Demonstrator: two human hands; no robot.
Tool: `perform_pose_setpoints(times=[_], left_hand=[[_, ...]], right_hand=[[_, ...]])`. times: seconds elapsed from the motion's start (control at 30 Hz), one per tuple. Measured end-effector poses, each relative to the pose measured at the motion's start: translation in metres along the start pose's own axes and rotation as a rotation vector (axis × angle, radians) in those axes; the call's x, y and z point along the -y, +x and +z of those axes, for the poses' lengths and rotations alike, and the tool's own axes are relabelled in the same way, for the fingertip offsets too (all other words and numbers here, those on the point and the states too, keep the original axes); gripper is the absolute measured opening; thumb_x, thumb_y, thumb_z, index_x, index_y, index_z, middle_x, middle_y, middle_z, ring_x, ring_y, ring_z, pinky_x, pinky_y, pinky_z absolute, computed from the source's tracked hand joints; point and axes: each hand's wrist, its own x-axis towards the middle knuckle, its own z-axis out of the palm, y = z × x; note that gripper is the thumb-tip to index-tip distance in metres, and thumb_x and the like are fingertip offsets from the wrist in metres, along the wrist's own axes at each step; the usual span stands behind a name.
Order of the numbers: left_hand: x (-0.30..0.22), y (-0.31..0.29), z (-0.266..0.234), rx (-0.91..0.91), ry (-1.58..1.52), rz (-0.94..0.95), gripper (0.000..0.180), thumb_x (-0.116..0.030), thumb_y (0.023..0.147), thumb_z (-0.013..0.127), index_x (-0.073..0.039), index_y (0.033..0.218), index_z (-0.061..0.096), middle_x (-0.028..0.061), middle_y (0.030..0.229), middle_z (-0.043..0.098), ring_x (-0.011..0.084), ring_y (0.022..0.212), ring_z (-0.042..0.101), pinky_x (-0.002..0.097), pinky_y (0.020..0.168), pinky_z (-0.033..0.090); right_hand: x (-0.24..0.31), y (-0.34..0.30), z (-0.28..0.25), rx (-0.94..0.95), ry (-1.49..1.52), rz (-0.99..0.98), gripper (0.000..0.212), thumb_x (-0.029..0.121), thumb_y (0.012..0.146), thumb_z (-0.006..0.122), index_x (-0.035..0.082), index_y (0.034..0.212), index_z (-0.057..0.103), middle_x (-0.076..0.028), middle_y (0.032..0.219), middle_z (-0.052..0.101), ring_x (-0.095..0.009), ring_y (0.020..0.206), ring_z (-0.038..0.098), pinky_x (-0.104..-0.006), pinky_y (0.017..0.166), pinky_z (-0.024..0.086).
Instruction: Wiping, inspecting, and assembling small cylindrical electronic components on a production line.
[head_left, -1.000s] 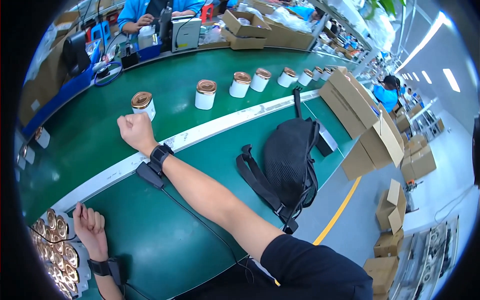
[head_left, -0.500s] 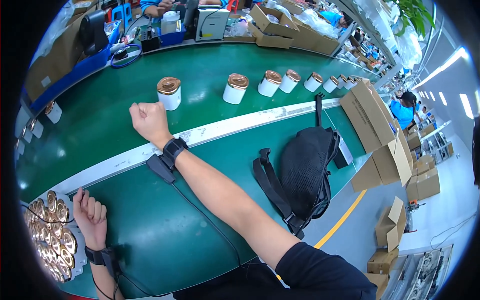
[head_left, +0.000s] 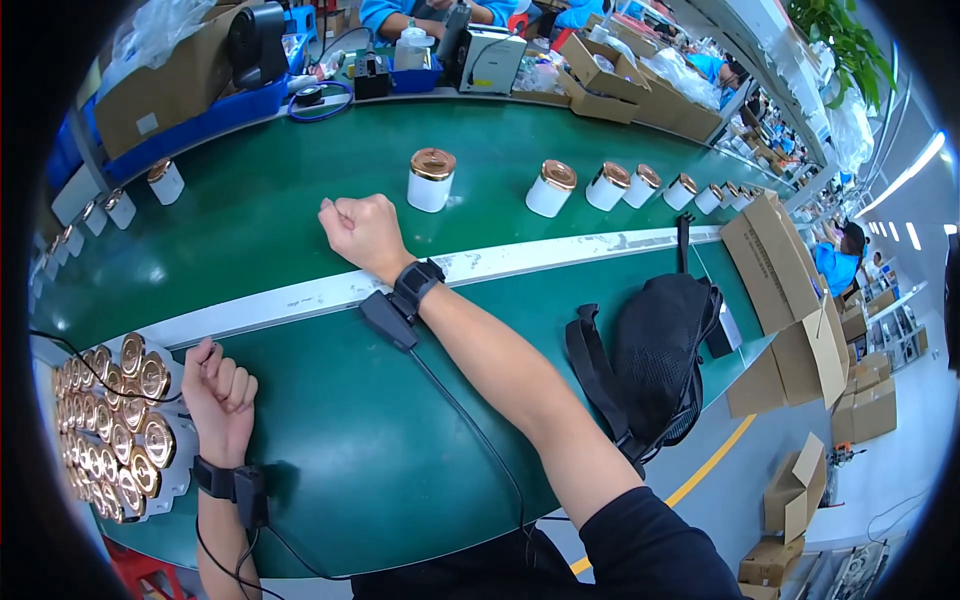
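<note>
At eight o'clock, on the near table (head_left: 350, 470), a packed cluster of jars (head_left: 128, 440) shows copper lids over white bodies. Above it, between nine and ten, a short line of jars (head_left: 120, 208) curves along the far green surface (head_left: 290, 180). Just right of the cluster, also at eight, is the left hand (head_left: 222, 400), its fingers loosely curled in toward the palm; whether they enclose anything I cannot tell. A black band (head_left: 213, 478) circles its wrist, wired to a small black box (head_left: 251, 497).

At ten o'clock, the right hand (head_left: 368, 232) hangs over the far surface, fingers folded into a fist; its inside is hidden. Its banded wrist crosses the pale rail (head_left: 560, 247). Near it, apart from the knuckles, the closest jar (head_left: 431, 182) stands upright at eleven, lid on. Beyond, at twelve, a co-worker in blue (head_left: 490, 12) sits behind a pale machine (head_left: 492, 62).

From one to two o'clock, a row of jars (head_left: 607, 188) recedes along the far surface. Between three and four lies a black bag (head_left: 655, 335), with open cartons (head_left: 775, 265) at three.
</note>
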Motion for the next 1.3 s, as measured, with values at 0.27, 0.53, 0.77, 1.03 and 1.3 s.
perform_pose_setpoints(times=[0.27, 0.53, 0.77, 1.03, 1.3], left_hand=[[0.002, -0.001, 0.003, 0.031, -0.039, 0.028, 0.038, -0.023, 0.095, 0.049, -0.015, 0.06, 0.036, -0.0037, 0.044, 0.02, 0.0092, 0.035, 0.017, 0.0268, 0.038, 0.016], [0.008, 0.0, 0.001, 0.114, 0.026, -0.033, 0.046, -0.025, 0.095, 0.046, -0.016, 0.055, 0.027, -0.0029, 0.045, 0.017, 0.0107, 0.039, 0.016, 0.0289, 0.042, 0.016], [0.004, -0.002, 0.0, 0.108, 0.07, -0.071, 0.047, -0.025, 0.095, 0.045, -0.016, 0.054, 0.022, -0.0021, 0.046, 0.017, 0.0105, 0.04, 0.016, 0.0293, 0.044, 0.016], [0.005, 0.002, 0.006, 0.117, 0.032, -0.08, 0.047, -0.024, 0.094, 0.045, -0.015, 0.054, 0.023, -0.002, 0.046, 0.018, 0.0102, 0.041, 0.016, 0.0295, 0.045, 0.017], [0.005, -0.004, -0.01, 0.102, -0.146, -0.127, 0.04, -0.024, 0.093, 0.048, -0.014, 0.058, 0.031, -0.0022, 0.048, 0.019, 0.0114, 0.043, 0.019, 0.0293, 0.046, 0.018]], right_hand=[[-0.002, 0.0, 0.0, 0.046, -0.002, -0.06, 0.045, 0.015, 0.086, 0.063, 0.002, 0.047, 0.046, -0.012, 0.041, 0.037, -0.024, 0.032, 0.038, -0.0357, 0.037, 0.029], [-0.002, 0.0, 0.002, 0.041, 0.073, 0.183, 0.047, 0.016, 0.089, 0.061, 0.0, 0.049, 0.041, -0.002, 0.043, 0.028, -0.007, 0.041, 0.027, -0.0308, 0.039, 0.02], [0.004, 0.003, 0.002, 0.03, 0.081, 0.263, 0.048, 0.016, 0.09, 0.06, 0.0, 0.051, 0.036, 0.002, 0.046, 0.026, -0.005, 0.046, 0.024, -0.0297, 0.041, 0.017], [0.0, 0.005, -0.004, 0.057, 0.056, 0.287, 0.047, 0.013, 0.091, 0.06, 0.002, 0.053, 0.033, 0.002, 0.05, 0.025, -0.005, 0.05, 0.023, -0.0294, 0.043, 0.017], [-0.003, -0.008, 0.003, 0.118, 0.087, 0.253, 0.04, 0.016, 0.092, 0.06, 0.003, 0.059, 0.041, 0.004, 0.055, 0.031, -0.007, 0.053, 0.027, -0.0297, 0.046, 0.019]])
